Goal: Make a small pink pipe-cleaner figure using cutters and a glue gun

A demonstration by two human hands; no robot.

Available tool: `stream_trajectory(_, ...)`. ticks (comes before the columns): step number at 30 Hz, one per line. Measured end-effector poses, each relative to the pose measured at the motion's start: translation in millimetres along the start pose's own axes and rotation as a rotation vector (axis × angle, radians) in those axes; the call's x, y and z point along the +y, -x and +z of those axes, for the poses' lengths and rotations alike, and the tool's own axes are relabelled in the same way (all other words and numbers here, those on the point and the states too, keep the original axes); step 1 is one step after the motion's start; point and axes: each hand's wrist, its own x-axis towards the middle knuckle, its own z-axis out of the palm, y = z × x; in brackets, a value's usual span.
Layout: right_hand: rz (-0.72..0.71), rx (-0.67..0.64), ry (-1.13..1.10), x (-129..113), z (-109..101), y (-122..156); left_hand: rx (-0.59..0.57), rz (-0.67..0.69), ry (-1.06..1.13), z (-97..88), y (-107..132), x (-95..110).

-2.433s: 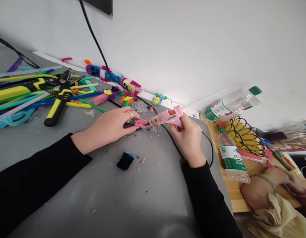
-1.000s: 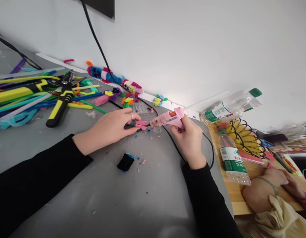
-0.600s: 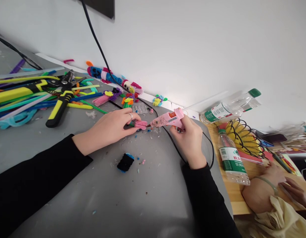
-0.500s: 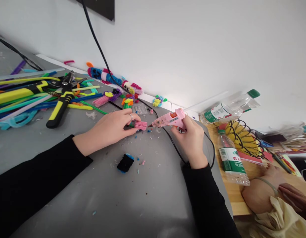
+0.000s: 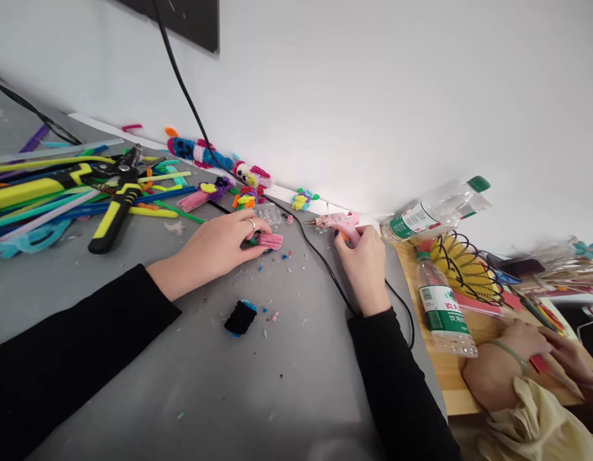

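Green-capped bottle [image 5: 446, 314] on wooden table [image 5: 453, 387], dark panel [image 5: 188, 22] on white wall [image 5: 373, 96]

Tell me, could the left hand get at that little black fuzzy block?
Probably yes: nothing large lies between the left hand and the black fuzzy block, though that hand is holding a pink bundle.

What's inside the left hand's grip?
A pink fuzzy bundle sticks out of the left hand, with a green bit beside it; the hand covers the rest and anything else held.
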Motion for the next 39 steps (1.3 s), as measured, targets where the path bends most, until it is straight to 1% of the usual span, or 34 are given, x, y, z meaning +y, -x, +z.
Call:
stream_trajectory(2, -0.031, 0.005, 0.046, 3, 4, 1, -0.010, -0.011, 0.009, -1.3, 1, -1)
stream_trajectory(5, -0.037, -0.021, 0.090, 8, 4, 3, 0.007, -0.030, 0.022, -5.1, 5, 0)
stream_trajectory(6, -0.040, -0.010, 0.085, 8, 3, 4, 0.021, -0.040, 0.038, -6.8, 6, 2)
stream_trajectory(8, -0.077, 0.063, 0.022, 4, -4, 3, 0.064, -0.057, 0.120, -10.8, 8, 6)
stream_trajectory(9, -0.118, 0.113, -0.039, 0, -9, 3, 0.092, -0.059, 0.198, -12.9, 9, 8)
stream_trajectory(11, -0.250, 0.188, -0.202, -14, -20, 4, 0.126, -0.075, 0.426, -16.9, 9, 14)
stream_trajectory(12, -0.330, 0.205, -0.282, -23, -25, 5, 0.111, -0.094, 0.558, -18.4, 9, 17)
stream_trajectory(14, -0.482, 0.199, -0.402, -44, -32, 12, 0.029, -0.136, 0.794, -20.0, 8, 22)
stream_trajectory(16, -0.639, 0.110, -0.487, -66, -35, 21, -0.057, -0.154, 0.934, -19.5, 8, 25)
stream_trajectory(18, -0.782, 0.013, -0.557, -83, -33, 31, -0.099, -0.140, 0.987, -17.5, 9, 29)
stream_trajectory(20, -0.857, -0.076, -0.592, -95, -29, 38, -0.129, -0.150, 1.007, -15.1, 10, 32)
stream_trajectory(22, -0.887, -0.146, -0.610, -100, -26, 42, -0.161, -0.190, 1.035, -13.5, 11, 35)
stream_trajectory(25, -0.875, -0.200, -0.620, -100, -23, 42, -0.192, -0.237, 1.050, -13.1, 11, 38)
stream_trajectory(28, -0.822, -0.212, -0.646, -96, -23, 43, -0.203, -0.222, 0.975, -15.0, 11, 38)
stream_trajectory(30, -0.759, -0.202, -0.707, -94, -23, 43, -0.185, -0.204, 0.899, -16.9, 12, 35)
stream_trajectory(32, -0.647, -0.194, -0.793, -91, -24, 43, -0.115, -0.146, 0.784, -18.4, 13, 31)
stream_trajectory(36, -0.361, -0.255, -1.000, -85, -21, 43, 0.070, 0.094, 0.505, -18.4, 15, 23)
stream_trajectory(39, -0.255, -0.314, -1.127, -83, -18, 43, 0.174, 0.197, 0.361, -16.2, 15, 21)
